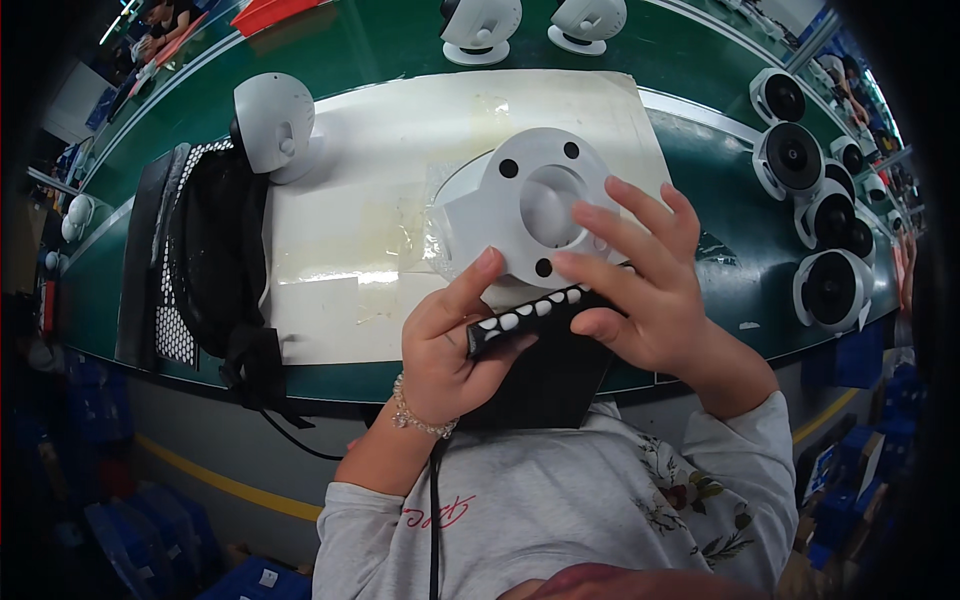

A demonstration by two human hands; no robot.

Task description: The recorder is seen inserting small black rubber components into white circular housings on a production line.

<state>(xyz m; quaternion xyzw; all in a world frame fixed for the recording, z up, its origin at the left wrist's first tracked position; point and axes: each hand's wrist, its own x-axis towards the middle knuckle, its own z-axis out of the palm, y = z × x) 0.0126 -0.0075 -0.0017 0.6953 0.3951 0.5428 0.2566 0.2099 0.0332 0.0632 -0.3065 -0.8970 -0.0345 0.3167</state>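
A white device (467, 205) lies on the pale work sheet with its round base (515, 212) turned up. Black round pads show on the base, around a central hollow. My left hand (445, 335) is closed on a black sheet (540, 312) whose folded edge carries a row of white round spots; its thumb or forefinger tip reaches the base's near edge. My right hand (650, 270) is spread over the base's right side, with fingertips at the rim near a black pad (544, 267). Whether anything tiny sits on those fingertips cannot be made out.
Another white device (275, 125) stands at the left, beside a black bag-like bundle (215, 240). Two more white devices (483, 28) stand at the far edge. Several with round black fronts (790, 160) cluster at the right. A red tray (270, 14) lies far left.
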